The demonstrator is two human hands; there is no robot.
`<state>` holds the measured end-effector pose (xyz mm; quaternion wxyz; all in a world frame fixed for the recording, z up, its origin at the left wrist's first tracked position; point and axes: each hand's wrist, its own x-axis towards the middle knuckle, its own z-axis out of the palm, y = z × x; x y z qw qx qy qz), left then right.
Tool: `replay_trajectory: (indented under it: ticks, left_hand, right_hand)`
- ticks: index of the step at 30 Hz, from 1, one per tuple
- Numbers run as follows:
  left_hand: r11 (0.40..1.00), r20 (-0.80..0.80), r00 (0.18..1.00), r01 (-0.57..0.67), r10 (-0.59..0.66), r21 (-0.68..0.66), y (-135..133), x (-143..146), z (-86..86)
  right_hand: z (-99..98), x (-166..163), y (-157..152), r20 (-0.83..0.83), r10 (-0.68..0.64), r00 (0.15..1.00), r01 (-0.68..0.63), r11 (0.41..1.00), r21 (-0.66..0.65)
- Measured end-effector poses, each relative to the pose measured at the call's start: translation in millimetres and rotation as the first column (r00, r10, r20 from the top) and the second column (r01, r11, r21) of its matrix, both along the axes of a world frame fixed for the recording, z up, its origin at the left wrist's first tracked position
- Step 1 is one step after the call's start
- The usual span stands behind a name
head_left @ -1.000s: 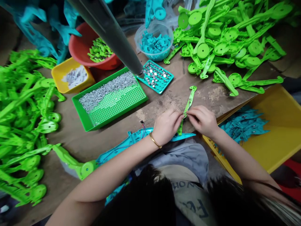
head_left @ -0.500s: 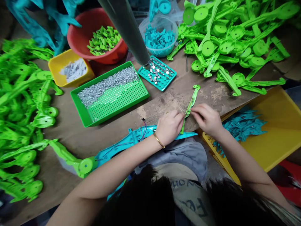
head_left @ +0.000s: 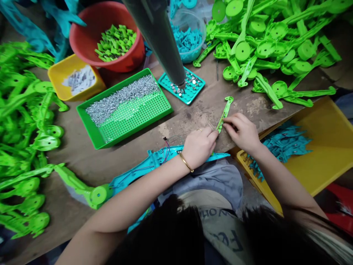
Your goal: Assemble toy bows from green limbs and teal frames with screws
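A thin green plastic strip (head_left: 225, 109) lies slanted on the brown table near its front edge. My left hand (head_left: 199, 147), with a gold bracelet at the wrist, pinches the strip's lower part with closed fingers. My right hand (head_left: 242, 131) grips the same strip just to the right, fingers curled on it. Under my left wrist a long teal plastic shell (head_left: 143, 170) with thin red and blue wires lies along the table edge, joined to a green shell (head_left: 82, 187).
A green tray of small metal pins (head_left: 124, 106), a teal tray of metal discs (head_left: 190, 88), a red bowl (head_left: 110, 36), a yellow tub (head_left: 68, 79) and a clear bowl (head_left: 190, 36) stand behind. Green parts pile left (head_left: 24, 129) and back right (head_left: 275, 40). A yellow bin (head_left: 325, 147) is right. A grey pole (head_left: 162, 40) rises centre.
The view has shifted, so the table's things sit a little lower and left. Both hands stay on the green strip; my right hand has slid slightly up along it.
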<state>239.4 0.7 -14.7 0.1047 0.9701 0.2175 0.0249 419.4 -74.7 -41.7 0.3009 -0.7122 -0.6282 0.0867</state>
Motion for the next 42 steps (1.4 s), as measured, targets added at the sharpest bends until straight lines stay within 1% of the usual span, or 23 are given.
replay_trajectory:
  ticks: [2, 6, 7, 9, 11, 13, 15, 17, 20, 22, 24, 27, 29, 32, 34, 36, 39, 42]
  left_hand:
    - [1.0, -0.011, 1.0, 0.004, -0.004, -0.006, 0, 2, 1.2]
    - [0.998, -0.006, 1.0, -0.02, 0.02, -0.063, 1, 2, 1.3]
    - [0.995, 0.003, 0.999, -0.04, 0.041, -0.089, 1, 2, 1.2]
    - [0.982, 0.033, 0.996, -0.081, 0.088, -0.169, 3, 2, 1.3]
    - [0.956, 0.075, 0.988, -0.109, 0.134, -0.273, 7, 3, 1.6]
    - [0.918, 0.119, 0.977, -0.121, 0.178, -0.378, 10, 4, 1.6]
    - [0.877, 0.153, 0.963, -0.129, 0.223, -0.462, 13, 5, 1.1]
    - [0.846, 0.174, 0.951, -0.133, 0.255, -0.516, 16, 5, 0.1]
    - [0.835, 0.195, 0.945, -0.12, 0.262, -0.537, 16, 3, -1.0]
    - [0.85, 0.21, 0.943, -0.119, 0.258, -0.513, 15, 0, -0.8]
    - [0.882, 0.209, 0.946, -0.131, 0.248, -0.453, 11, -2, 0.0]
    - [0.93, 0.152, 0.964, -0.158, 0.218, -0.332, 3, -5, 1.8]
    - [0.95, 0.104, 0.973, -0.171, 0.204, -0.263, -2, -6, 2.5]
    - [0.97, 0.06, 0.983, -0.163, 0.176, -0.178, -7, -6, 1.5]
    - [0.982, 0.049, 0.987, -0.146, 0.153, -0.122, -8, -6, -0.3]
    - [0.989, 0.045, 0.99, -0.128, 0.132, -0.075, -9, -6, -2.2]
    - [0.994, 0.048, 0.993, -0.104, 0.106, -0.03, -9, -6, -4.6]
    - [0.997, 0.063, 0.995, -0.078, 0.078, 0.005, -9, -5, -6.4]
  right_hand:
    - [-2.0, 0, 1, -0.026, -0.017, 1.0, 0.018, 0.999, 0.027]
    - [0.8, -2, 3, 0.048, -0.032, 0.998, 0.033, 0.999, -0.008]
    - [2.8, -3, 2, 0.049, -0.017, 0.999, 0.018, 1.0, -0.018]
    - [6.7, -6, -2, -0.008, 0.056, 0.998, -0.056, 0.998, -0.019]
    - [8.8, -10, -6, -0.074, 0.144, 0.987, -0.145, 0.989, -0.005]
    - [8.2, -13, -11, -0.086, 0.189, 0.978, -0.19, 0.982, -0.002]
    - [5.4, -15, -14, -0.068, 0.184, 0.981, -0.185, 0.983, -0.002]
    - [1.7, -16, -14, -0.061, 0.167, 0.984, -0.166, 0.986, 0.01]
    - [-3.1, -18, -14, -0.057, 0.147, 0.988, -0.144, 0.988, 0.049]
    - [-5.4, -19, -13, -0.041, 0.144, 0.989, -0.14, 0.987, 0.08]
    - [-6.9, -20, -12, -0.002, 0.139, 0.99, -0.138, 0.985, 0.102]
    - [-7.6, -21, -11, 0.067, 0.143, 0.987, -0.15, 0.982, 0.117]
    - [-6.9, -22, -10, 0.082, 0.151, 0.985, -0.16, 0.979, 0.124]
    - [-3.6, -25, -7, 0.032, 0.109, 0.994, -0.111, 0.989, 0.099]
    - [-0.5, -26, -4, -0.006, 0.066, 0.998, -0.066, 0.997, 0.047]
    - [2.5, -26, -2, 0.005, 0.051, 0.999, -0.051, 0.999, -0.006]
    - [5.5, -19, 1, 0.057, 0.131, 0.99, -0.129, 0.991, -0.039]
    - [5.4, -9, 2, -0.009, 0.24, 0.971, -0.24, 0.971, -0.02]
